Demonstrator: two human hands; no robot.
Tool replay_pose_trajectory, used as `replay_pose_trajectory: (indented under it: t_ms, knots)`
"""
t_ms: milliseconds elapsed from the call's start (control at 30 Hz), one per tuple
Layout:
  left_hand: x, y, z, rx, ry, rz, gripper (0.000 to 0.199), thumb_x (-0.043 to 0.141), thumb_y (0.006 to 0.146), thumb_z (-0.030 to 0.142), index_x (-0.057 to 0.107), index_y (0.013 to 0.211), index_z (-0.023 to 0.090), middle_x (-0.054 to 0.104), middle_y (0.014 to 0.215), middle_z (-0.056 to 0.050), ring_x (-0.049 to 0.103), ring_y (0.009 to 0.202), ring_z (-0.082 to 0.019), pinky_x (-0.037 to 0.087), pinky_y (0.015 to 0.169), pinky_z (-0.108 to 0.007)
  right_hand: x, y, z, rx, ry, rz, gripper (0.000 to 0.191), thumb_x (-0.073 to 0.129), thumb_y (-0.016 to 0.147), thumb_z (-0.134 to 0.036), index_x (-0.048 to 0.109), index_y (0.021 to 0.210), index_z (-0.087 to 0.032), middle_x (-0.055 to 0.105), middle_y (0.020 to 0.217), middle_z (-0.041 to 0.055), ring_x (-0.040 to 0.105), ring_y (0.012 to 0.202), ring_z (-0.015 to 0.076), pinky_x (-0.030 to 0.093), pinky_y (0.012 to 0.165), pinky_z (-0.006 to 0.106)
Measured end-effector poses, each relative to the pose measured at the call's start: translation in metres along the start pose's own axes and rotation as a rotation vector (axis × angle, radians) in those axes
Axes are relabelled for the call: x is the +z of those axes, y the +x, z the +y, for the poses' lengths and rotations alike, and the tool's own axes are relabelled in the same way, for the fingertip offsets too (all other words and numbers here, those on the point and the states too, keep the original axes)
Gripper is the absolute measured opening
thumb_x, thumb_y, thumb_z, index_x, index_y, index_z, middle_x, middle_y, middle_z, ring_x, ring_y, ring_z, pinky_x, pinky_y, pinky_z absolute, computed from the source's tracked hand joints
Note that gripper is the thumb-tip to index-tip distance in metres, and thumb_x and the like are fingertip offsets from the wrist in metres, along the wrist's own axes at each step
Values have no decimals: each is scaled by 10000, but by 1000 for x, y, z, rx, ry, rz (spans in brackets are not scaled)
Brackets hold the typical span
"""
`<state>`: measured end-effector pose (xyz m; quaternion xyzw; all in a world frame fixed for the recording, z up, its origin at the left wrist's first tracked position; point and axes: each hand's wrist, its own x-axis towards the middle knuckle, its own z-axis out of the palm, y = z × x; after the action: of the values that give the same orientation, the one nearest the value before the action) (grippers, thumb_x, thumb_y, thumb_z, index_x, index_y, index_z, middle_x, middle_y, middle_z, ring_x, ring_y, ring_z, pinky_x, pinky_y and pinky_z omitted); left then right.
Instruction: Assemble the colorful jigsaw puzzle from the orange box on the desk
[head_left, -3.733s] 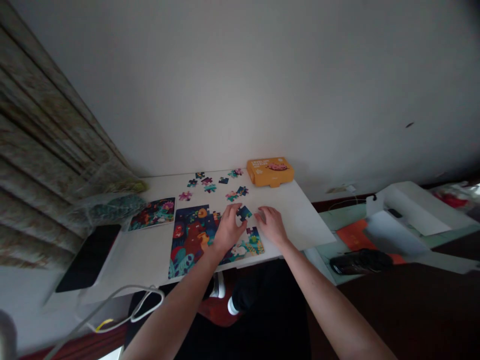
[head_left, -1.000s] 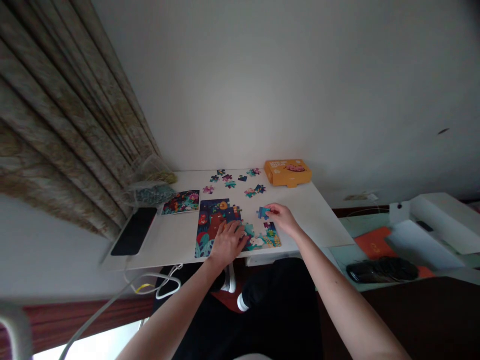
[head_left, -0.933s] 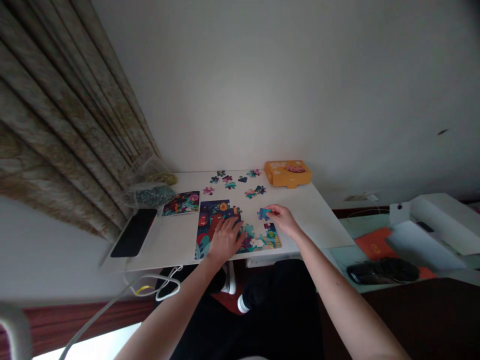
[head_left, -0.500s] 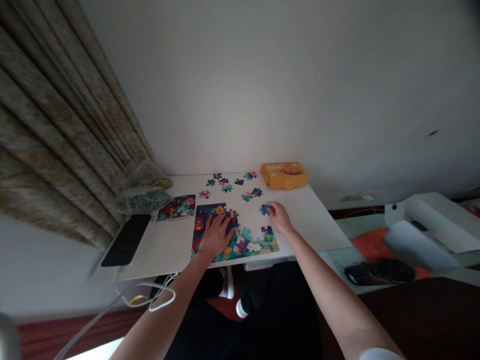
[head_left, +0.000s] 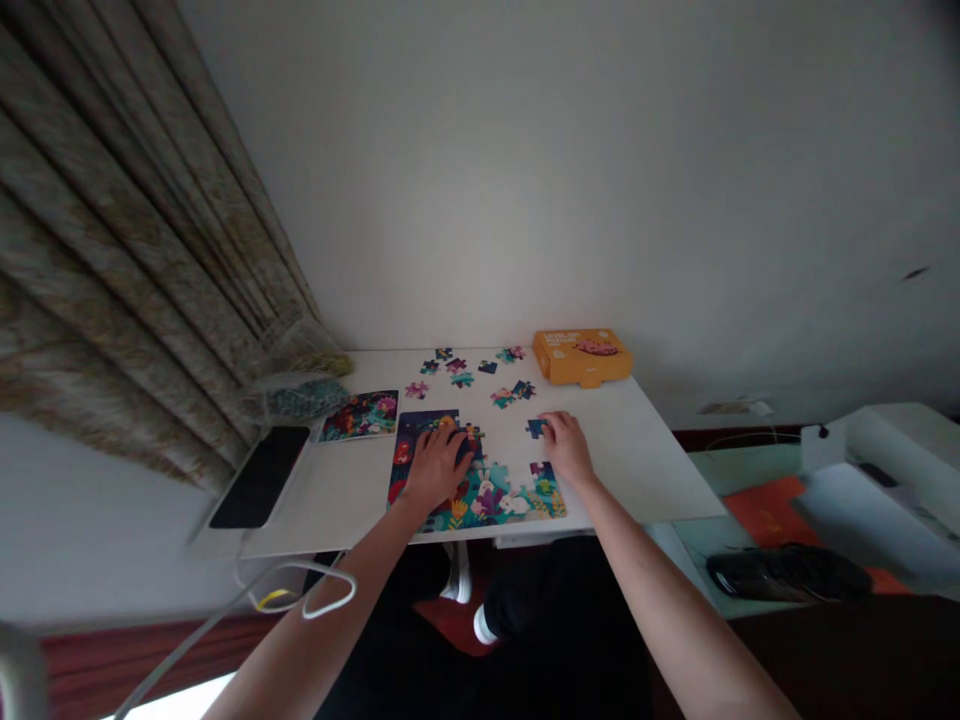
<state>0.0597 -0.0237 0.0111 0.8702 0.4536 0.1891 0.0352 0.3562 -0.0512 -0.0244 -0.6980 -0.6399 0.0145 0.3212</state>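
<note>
My left hand (head_left: pixel 439 468) lies palm down on a partly assembled jigsaw puzzle (head_left: pixel 480 500), its fingers spread over the dark blue and red area. Nothing shows in its grip. My right hand (head_left: pixel 566 448) rests on the white table (head_left: pixel 637 470) to the right of the puzzle, its fingertips pinching a dark blue puzzle piece (head_left: pixel 536 428). Several loose colourful pieces (head_left: pixel 472 370) lie beyond the puzzle. A picture card (head_left: pixel 358 415) showing a colourful scene sits to the left.
An orange cardboard box (head_left: pixel 582 358) stands at the far table edge. A black tablet or phone (head_left: pixel 259 477) and a clear plastic bag (head_left: pixel 296 400) lie at the left end by a curtain (head_left: pixel 135 230). A white cable (head_left: pixel 300 590) hangs below the front edge.
My left hand has slid further left and nearer on the puzzle, uncovering more of it. My right hand stays close to the table with the blue piece, shifted slightly nearer.
</note>
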Motion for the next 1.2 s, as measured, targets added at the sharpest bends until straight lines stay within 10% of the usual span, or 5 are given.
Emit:
replay_pose_trajectory:
  t_ms: [233, 600, 967, 1200]
  knots:
    - [2, 54, -14, -216, -71, 6, 308, 587, 972, 285, 644, 1262, 198, 669, 1317, -126, 629, 1240, -277, 483, 1083, -426, 0, -2, 0, -15, 22, -54, 290, 619, 944, -360, 724, 1183, -234, 718, 1209, 105, 601, 1090, 311, 456, 941, 434]
    - [47, 128, 35, -150, -162, -143, 539, 680, 927, 356, 546, 1417, 175, 603, 1469, -156, 534, 1386, -313, 391, 1166, -448, 6, 0, 5, 242, -69, 114, 317, 506, 969, -286, 703, 1206, -211, 645, 1344, 167, 559, 1179, 325, 435, 928, 445]
    - [44, 139, 32, -218, -223, -169, 468, 695, 876, 201, 563, 1324, 185, 744, 1175, -109, 681, 1135, -267, 473, 997, -360, 2, 2, -2, 228, -73, 123, 302, 472, 992, -321, 684, 1166, -196, 639, 1265, 162, 556, 1129, 309, 439, 899, 411]
    - [26, 100, 39, -123, -307, -133, 457, 747, 859, 258, 567, 1278, 225, 746, 1165, -72, 689, 1107, -253, 444, 1074, -386, -3, 2, -5, 183, -68, 157, 283, 470, 991, -300, 686, 1133, -185, 657, 1210, 159, 557, 1100, 312, 435, 883, 405]
